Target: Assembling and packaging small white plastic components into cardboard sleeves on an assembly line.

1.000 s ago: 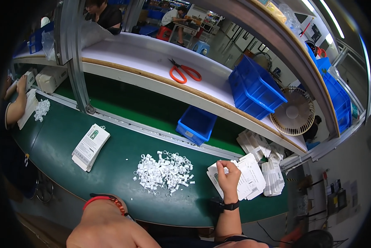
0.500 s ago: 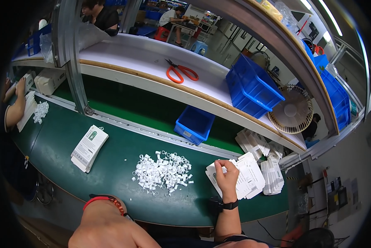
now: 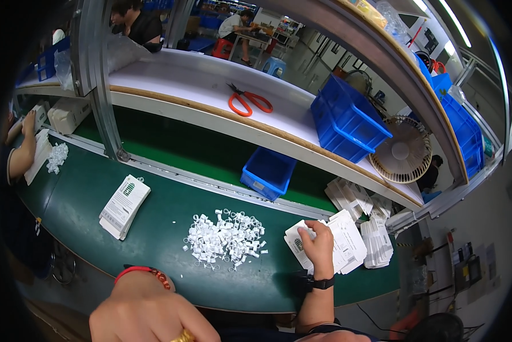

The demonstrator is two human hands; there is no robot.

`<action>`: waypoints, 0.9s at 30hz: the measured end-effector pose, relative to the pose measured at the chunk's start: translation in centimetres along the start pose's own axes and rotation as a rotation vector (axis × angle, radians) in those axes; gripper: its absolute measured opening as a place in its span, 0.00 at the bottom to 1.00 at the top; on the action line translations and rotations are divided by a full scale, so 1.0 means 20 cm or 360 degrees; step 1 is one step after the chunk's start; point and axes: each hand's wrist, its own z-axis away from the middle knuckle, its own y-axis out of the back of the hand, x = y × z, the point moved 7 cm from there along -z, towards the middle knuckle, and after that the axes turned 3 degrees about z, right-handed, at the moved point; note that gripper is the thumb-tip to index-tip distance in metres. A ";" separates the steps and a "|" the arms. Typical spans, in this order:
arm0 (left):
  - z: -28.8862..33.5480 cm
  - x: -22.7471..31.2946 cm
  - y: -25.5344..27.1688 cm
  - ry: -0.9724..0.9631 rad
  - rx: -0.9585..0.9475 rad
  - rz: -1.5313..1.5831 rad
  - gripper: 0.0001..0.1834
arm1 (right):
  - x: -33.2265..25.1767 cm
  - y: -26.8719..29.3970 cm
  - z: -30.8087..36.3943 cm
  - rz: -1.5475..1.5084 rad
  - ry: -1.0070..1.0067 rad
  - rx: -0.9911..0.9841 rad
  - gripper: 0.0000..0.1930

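Note:
At the right of the green table, my right hand (image 3: 319, 245) has thumb and fingers closed at the upper edge of a white printed card (image 3: 295, 242). That card lies over a spread of white cards (image 3: 348, 242). My left hand (image 3: 147, 310) is close in at the lower left, knuckles up and fingers bent, with a gold ring showing. Its fingertips and anything in them are hidden. Between and beyond my hands lies a heap of small white looped tags (image 3: 223, 236). Farther left sits a neat stack of printed white cards (image 3: 125, 206).
More card bundles (image 3: 376, 242) lie at the right end. A blue bin (image 3: 268, 174) stands under the shelf (image 3: 210, 108). Above are red-handled scissors (image 3: 249, 101), blue crates (image 3: 350, 122) and a fan (image 3: 401, 151). A co-worker's arm (image 3: 23, 151) is at far left.
My left hand has turned and shifted slightly, bringing the ring into view. My right hand has moved a little to the right over the cards, its fingers more bent.

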 end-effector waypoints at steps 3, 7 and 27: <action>0.04 -0.12 0.11 -0.0215 -0.0223 0.0083 0.08 | 0.09 0.04 0.02 0.0543 -0.0023 -0.0208 0.25; 0.10 -0.25 0.36 0.0563 0.0509 -0.1059 0.06 | 0.08 -0.08 0.05 0.0680 -0.0223 -0.0700 0.41; 0.88 -1.26 0.64 0.2216 -0.0461 -0.2023 0.09 | 0.19 0.01 0.01 0.0358 -0.0319 -0.0205 0.28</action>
